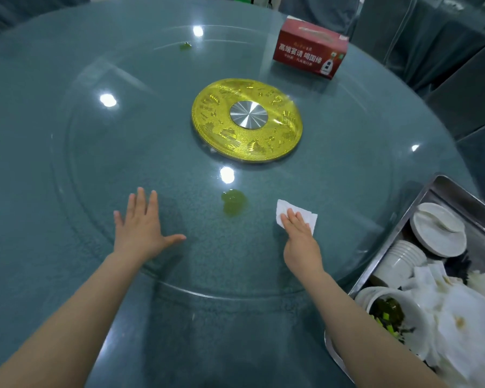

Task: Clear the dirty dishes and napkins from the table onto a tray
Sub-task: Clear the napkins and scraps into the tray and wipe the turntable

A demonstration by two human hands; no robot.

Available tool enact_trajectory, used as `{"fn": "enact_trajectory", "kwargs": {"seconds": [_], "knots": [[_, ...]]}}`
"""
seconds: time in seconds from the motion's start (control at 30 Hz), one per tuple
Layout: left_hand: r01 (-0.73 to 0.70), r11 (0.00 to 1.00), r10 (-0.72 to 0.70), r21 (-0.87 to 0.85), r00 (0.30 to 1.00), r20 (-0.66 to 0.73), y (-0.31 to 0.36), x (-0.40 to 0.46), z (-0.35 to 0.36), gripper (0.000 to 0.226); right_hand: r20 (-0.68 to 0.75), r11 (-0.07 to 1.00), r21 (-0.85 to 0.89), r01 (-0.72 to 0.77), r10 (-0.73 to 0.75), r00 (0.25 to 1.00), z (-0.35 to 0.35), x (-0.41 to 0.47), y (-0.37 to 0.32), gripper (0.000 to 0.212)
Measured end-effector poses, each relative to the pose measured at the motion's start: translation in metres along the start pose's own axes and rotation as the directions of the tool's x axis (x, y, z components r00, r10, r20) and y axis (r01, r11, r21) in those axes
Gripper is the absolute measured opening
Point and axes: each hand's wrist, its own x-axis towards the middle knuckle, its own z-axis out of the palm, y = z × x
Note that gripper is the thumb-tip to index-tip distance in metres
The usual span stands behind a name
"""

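My right hand point(298, 229) lay flat on a white napkin point(284, 210), fingers straight and together, pressing it to the glass turntable point(333, 191) rather than gripping it. The napkin's free corner stuck out past my fingertips, up and to the left. My left hand point(142, 224) rested palm down on the glass too, fingers spread, thumb out to the right, holding nothing.

What mattered was the green spill point(233, 202). It sat between my two hands, a little farther from me than my fingertips, and clearly nearer the right one: just beside the napkin's left edge, not touching it. From the left hand it lay well apart, past the thumb. So I judged the right hand was the one to move, sliding the napkin left and slightly forward over the puddle. A second, smaller green smear point(185, 46) lay far across the table, beyond the gold hub point(247, 120), out of easy reach of either hand.

The tray point(409, 219) stood at my right, near the table's edge, already loaded with bowls, stacked cups point(401, 257) and used napkins. Once soiled, the napkin would go there, a short way back to the right. A red tissue box point(311, 49) stood on the far side.
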Motion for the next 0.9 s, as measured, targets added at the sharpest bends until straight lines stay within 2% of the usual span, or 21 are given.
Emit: {"fn": "enact_trajectory", "kwargs": {"seconds": [0.13,0.23,0.47,0.6,0.67,0.73,0.83,0.9], "knots": [[0.005,1.0,-0.008,0.022,0.994,0.109,-0.005,0.0,0.006,0.13,-0.042,0.989,0.019,-0.15,0.15,0.988,-0.002,0.005,-0.006,0.076],[0.003,1.0,-0.004,0.018,0.996,0.09,0.005,-0.008,0.015,0.131,-0.052,0.988,0.024,-0.15,0.152,0.987,0.005,0.0,-0.019,0.078],[-0.051,0.996,0.048,0.078,0.998,0.035,0.014,-0.02,0.016,0.12,0.044,0.998,0.015,0.069,-0.07,0.997,0.03,-0.026,-0.046,0.079],[-0.075,0.991,0.073,0.107,0.997,0.021,0.017,-0.026,0.016,0.11,0.181,0.944,-0.005,0.33,-0.324,0.929,0.031,-0.04,-0.042,0.081],[-0.085,0.991,0.084,0.103,0.996,0.012,0.018,-0.028,0.016,0.104,0.224,0.918,-0.054,0.393,-0.372,0.901,0.021,-0.034,-0.028,0.082],[-0.1,0.99,0.1,0.101,0.995,0.009,0.019,-0.03,0.015,0.098,0.216,0.932,-0.13,0.339,-0.308,0.927,0.009,-0.021,-0.013,0.081],[-0.124,0.986,0.123,0.115,0.992,0.016,0.022,-0.034,0.017,0.093,0.078,0.983,-0.178,0.042,-0.029,0.997,-0.016,0.005,0.007,0.078],[-0.15,0.982,0.148,0.117,0.989,0.03,0.025,-0.036,0.018,0.09,0.018,0.984,-0.128,-0.127,0.13,0.991,-0.028,0.018,0.011,0.074]]}}
